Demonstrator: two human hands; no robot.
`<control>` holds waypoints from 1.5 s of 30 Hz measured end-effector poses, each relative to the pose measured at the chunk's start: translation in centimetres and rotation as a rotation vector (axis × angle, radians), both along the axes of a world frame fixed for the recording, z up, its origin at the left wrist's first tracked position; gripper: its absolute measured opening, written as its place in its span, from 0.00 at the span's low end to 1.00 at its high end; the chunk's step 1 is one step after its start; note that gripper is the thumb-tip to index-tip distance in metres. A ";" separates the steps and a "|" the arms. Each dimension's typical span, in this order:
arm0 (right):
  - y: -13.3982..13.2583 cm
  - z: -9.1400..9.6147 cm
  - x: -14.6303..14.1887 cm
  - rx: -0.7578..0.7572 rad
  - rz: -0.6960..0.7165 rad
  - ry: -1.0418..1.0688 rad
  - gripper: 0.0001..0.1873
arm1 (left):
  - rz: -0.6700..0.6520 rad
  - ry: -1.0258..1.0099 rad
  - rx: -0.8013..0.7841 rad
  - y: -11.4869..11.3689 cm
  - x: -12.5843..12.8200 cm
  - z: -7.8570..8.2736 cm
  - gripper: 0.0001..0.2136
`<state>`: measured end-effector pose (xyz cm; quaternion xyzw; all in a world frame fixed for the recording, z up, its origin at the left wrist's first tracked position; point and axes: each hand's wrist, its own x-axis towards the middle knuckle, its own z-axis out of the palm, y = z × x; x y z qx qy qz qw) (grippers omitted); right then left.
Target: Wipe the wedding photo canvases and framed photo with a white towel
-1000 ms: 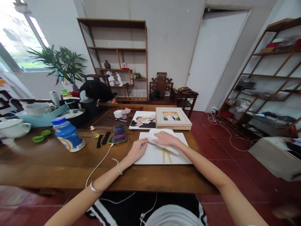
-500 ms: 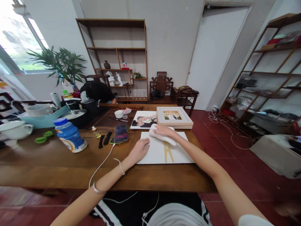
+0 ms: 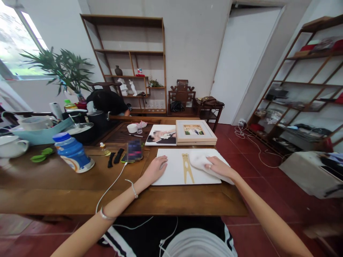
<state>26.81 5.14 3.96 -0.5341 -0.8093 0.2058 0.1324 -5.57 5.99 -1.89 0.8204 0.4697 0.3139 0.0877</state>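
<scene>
A white board (image 3: pixel 175 171) with a tan wooden stand piece (image 3: pixel 187 167) on it lies flat near the front edge of the wooden table (image 3: pixel 66 185). My left hand (image 3: pixel 155 168) rests on the board's left edge, fingers flat and apart. My right hand (image 3: pixel 219 167) presses a white cloth (image 3: pixel 198 160) onto the board's right part, fingers lying over the cloth.
Behind the board lie a framed picture (image 3: pixel 194 131) and an unframed print (image 3: pixel 161 135). A phone (image 3: pixel 134 151) with a white cable, a blue-capped bottle (image 3: pixel 71 152), bowls and pots stand to the left. A person in black sits across the table (image 3: pixel 107 101). Shelves line the right wall.
My right hand has slid the cloth from the board's upper left across to its right side, uncovering the wooden stand piece. My left hand has stayed on the left edge.
</scene>
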 end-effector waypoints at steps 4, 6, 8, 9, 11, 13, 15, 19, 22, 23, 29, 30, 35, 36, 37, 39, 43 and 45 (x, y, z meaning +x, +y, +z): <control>-3.3 1.2 0.6 -0.113 0.155 -0.026 0.14 | -0.001 0.001 0.003 -0.2 0.1 0.2 0.12; -3.2 1.4 0.9 -0.139 0.166 0.009 0.13 | -0.005 0.003 -0.005 -0.3 0.1 0.3 0.12; -1.8 1.2 0.9 -0.144 0.115 0.068 0.12 | -0.006 0.002 -0.010 -0.3 0.1 0.4 0.12; -0.8 1.0 0.9 -0.140 0.084 0.100 0.12 | -0.006 0.000 -0.010 -0.3 0.1 0.4 0.12; 1.7 0.6 0.6 -0.126 0.030 0.152 0.13 | -0.007 0.001 -0.006 -0.2 0.1 0.4 0.12; 4.1 0.2 0.2 -0.111 -0.005 0.185 0.14 | -0.009 0.002 -0.006 -0.2 0.0 0.3 0.12; 5.7 -0.1 -0.2 -0.094 -0.032 0.209 0.15 | -0.009 -0.003 -0.008 -0.2 0.0 0.3 0.12; 6.0 -0.6 -0.6 -0.074 -0.062 0.248 0.17 | -0.012 0.009 -0.004 -0.1 0.0 0.1 0.12; 4.3 -1.0 -0.3 -0.085 -0.034 0.256 0.17 | -0.007 0.030 -0.006 -0.1 0.0 0.2 0.13; 3.4 -1.1 -0.2 -0.091 -0.022 0.255 0.17 | -0.007 0.032 -0.006 -0.2 0.1 0.3 0.13; -3.2 -0.3 1.2 -0.149 0.075 0.137 0.16 | -0.009 0.010 0.003 -0.4 0.3 0.6 0.12; -4.2 -0.1 1.4 -0.167 0.097 0.115 0.16 | -0.008 0.007 0.003 -0.4 0.3 0.6 0.12; -6.0 0.1 1.9 -0.211 0.057 0.093 0.19 | -0.006 -0.014 0.005 -0.5 0.3 0.6 0.12; -5.5 0.0 1.9 -0.202 0.036 0.093 0.19 | -0.008 -0.013 0.004 -0.5 0.3 0.6 0.12; -4.8 -0.2 1.9 -0.189 0.029 0.094 0.19 | -0.008 -0.010 0.002 -0.5 0.3 0.7 0.12; -2.8 -0.4 1.7 -0.148 0.054 0.105 0.18 | -0.007 0.001 -0.002 -0.5 0.3 0.7 0.12; 1.8 -0.5 0.7 -0.066 0.100 0.139 0.14 | -0.009 0.008 -0.009 -0.4 0.2 0.6 0.12; 3.5 -0.6 -0.1 -0.033 0.079 0.150 0.14 | -0.014 -0.006 -0.012 -0.3 0.1 0.4 0.12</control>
